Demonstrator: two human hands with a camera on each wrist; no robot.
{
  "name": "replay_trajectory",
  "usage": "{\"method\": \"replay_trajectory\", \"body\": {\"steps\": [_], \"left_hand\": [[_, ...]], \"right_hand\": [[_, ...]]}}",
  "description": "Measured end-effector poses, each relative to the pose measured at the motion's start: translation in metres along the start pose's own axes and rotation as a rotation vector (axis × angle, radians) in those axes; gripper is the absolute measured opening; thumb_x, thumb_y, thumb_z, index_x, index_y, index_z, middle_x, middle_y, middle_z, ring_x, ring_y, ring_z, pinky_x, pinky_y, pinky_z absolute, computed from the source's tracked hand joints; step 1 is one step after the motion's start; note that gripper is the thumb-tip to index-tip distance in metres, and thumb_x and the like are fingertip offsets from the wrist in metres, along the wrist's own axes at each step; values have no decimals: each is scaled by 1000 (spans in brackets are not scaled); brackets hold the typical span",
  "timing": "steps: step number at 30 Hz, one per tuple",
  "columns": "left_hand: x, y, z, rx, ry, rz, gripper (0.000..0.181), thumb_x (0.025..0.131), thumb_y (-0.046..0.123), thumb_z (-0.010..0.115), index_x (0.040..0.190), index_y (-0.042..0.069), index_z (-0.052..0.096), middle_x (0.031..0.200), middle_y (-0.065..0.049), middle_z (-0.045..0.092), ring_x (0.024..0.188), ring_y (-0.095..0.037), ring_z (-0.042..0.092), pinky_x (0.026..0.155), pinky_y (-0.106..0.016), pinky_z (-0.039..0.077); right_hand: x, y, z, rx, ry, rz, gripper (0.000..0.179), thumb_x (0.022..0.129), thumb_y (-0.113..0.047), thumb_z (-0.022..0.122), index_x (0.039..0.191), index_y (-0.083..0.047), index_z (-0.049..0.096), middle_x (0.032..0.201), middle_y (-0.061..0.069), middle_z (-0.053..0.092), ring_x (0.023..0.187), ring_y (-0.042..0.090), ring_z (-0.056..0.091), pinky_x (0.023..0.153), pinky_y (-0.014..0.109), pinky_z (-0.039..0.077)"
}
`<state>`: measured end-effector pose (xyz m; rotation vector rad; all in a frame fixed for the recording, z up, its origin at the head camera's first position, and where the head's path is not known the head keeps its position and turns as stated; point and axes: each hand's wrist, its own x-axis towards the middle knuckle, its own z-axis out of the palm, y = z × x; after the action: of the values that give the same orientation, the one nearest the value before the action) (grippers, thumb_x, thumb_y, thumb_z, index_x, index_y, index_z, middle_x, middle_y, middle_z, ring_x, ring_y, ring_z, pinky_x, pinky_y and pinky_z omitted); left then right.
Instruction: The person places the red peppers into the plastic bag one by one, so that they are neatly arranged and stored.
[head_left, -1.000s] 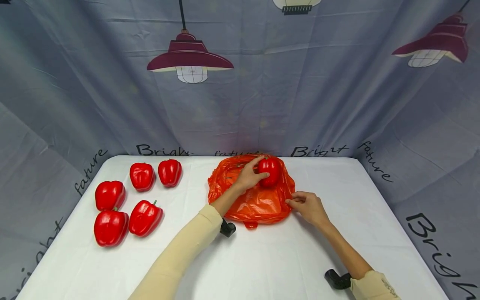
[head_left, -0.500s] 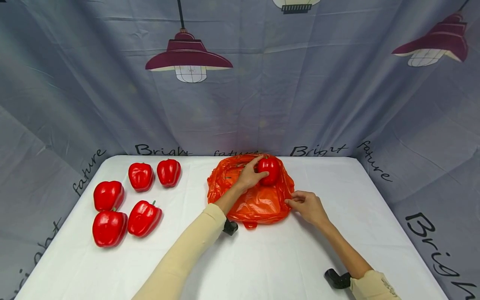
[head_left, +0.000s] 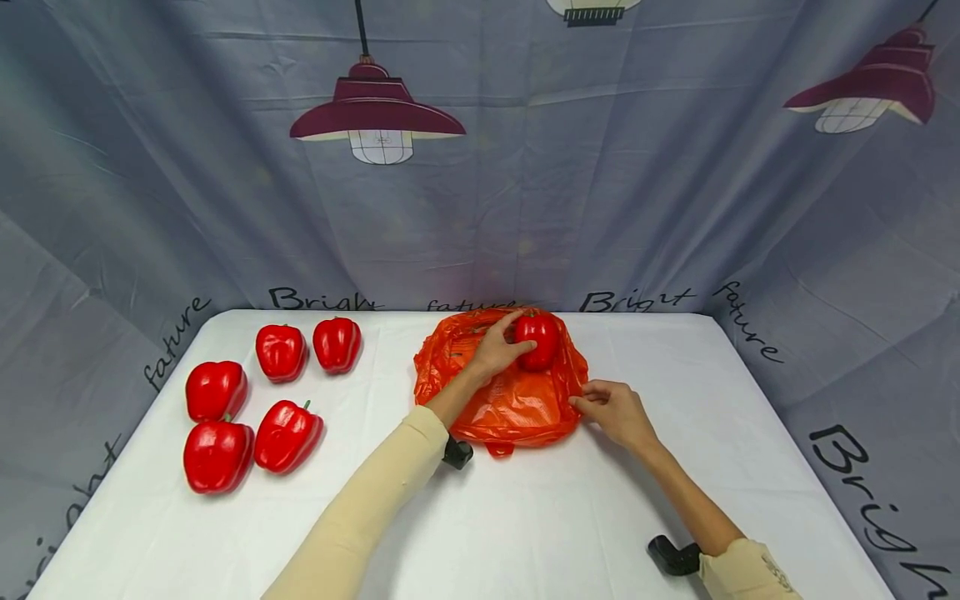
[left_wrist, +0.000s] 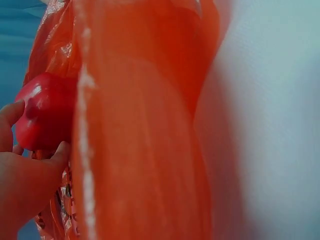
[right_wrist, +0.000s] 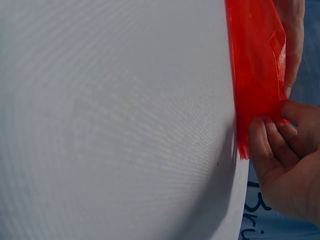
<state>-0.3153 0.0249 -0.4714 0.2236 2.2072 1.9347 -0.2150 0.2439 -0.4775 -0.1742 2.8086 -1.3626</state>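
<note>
Glossy red skin covered the bell pepper (head_left: 542, 342) that the left hand (head_left: 495, 352) held within the outline of the orange plastic bag (head_left: 510, 408), toward the bag's far right part and close to the middle of the worktop's (head_left: 555, 517) far edge. Thumb and fingers stood apart around the pepper's left side, pinching it; whether its underside rested on the film or hung just clear could not be told. The right hand (head_left: 617, 414) pinched the bag's right side between thumb and fingertips, the fingers lying close together. Probably light and firm, the pepper looked waxy enough to slip from a loose grip; its even shine suggested it might have been a model, and so hardly fragile. Its broad shoulders seemed the best place to take hold, with thumb and fingers on opposite sides, rather than the short stem. The bag looked thin, limp and crinkly, likely to sag or tear under a hard pull, so a soft pinch at its rim seemed the safest hold. Five other peppers (head_left: 288, 437) sat toward the worktop's left edge, rounded enough to rock if nudged.
</note>
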Motion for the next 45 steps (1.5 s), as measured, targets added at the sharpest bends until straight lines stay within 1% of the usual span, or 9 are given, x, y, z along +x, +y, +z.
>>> {"method": "replay_trajectory", "body": {"steps": [7, 13, 17, 21, 25, 29, 33, 39, 45], "left_hand": [[-9, 7, -10, -56, -4, 41, 60, 92, 3, 71, 147, 9, 48, 141, -18, 49, 126, -37, 52, 99, -46, 49], [-24, 14, -28, -35, -37, 94, 61, 93, 9, 71, 148, 9, 46, 145, -20, 46, 131, -37, 49, 99, -40, 49], [-40, 19, -44, -16, -85, 143, 63, 94, 12, 71, 150, 8, 43, 147, -22, 45, 132, -40, 47, 99, -41, 49], [-58, 23, -61, -23, -115, 171, 62, 94, 13, 71, 150, 11, 44, 146, -18, 47, 132, -37, 47, 100, -40, 48], [-77, 26, -78, -24, -123, 182, 59, 94, 13, 71, 148, 17, 47, 145, -13, 49, 131, -33, 50, 100, -39, 48], [-95, 28, -95, -4, -134, 198, 59, 94, 13, 70, 148, 16, 47, 146, -12, 49, 131, -30, 50, 102, -40, 47], [-114, 28, -113, 25, -125, 195, 59, 95, 14, 69, 148, 16, 46, 144, -9, 50, 131, -29, 50, 102, -40, 47], [-145, 30, -142, 42, -70, 160, 58, 94, 16, 70, 148, 16, 47, 144, -9, 51, 134, -35, 46, 102, -40, 47], [-175, 25, -167, 76, 6, 124, 60, 94, 17, 71, 148, 14, 46, 145, -8, 51, 134, -27, 47, 103, -31, 45]], "right_hand": [[0, -1, 0, -8, 7, 11, 20, 91, -13, 74, 103, 2, 73, 87, 9, 72, 76, 22, 67, 65, 24, 54], [1, -1, 1, -1, -1, 19, 20, 91, -12, 74, 103, 4, 72, 85, 10, 72, 74, 23, 67, 61, 25, 54], [1, -1, 1, 4, -8, 23, 20, 91, -12, 74, 104, 4, 72, 85, 9, 72, 74, 22, 66, 61, 26, 54], [0, -1, 1, 4, -11, 19, 21, 91, -12, 73, 104, 4, 72, 86, 9, 72, 75, 22, 67, 62, 26, 54], [0, -2, 1, -1, 0, 18, 21, 91, -13, 74, 103, 4, 72, 85, 9, 71, 74, 22, 66, 62, 25, 54], [0, -2, 1, -4, 4, 25, 21, 91, -14, 74, 102, 4, 72, 85, 9, 71, 73, 21, 65, 60, 25, 53], [-1, -3, 1, -2, 7, 38, 20, 91, -13, 74, 102, 3, 73, 85, 9, 71, 73, 21, 65, 60, 25, 53], [-1, -3, 1, 2, 5, 27, 19, 91, -13, 74, 102, 3, 73, 85, 9, 72, 74, 21, 66, 61, 26, 53], [0, -1, 2, 2, -3, 24, 20, 91, -12, 73, 103, 3, 72, 86, 9, 73, 77, 22, 68, 64, 26, 54]]}}
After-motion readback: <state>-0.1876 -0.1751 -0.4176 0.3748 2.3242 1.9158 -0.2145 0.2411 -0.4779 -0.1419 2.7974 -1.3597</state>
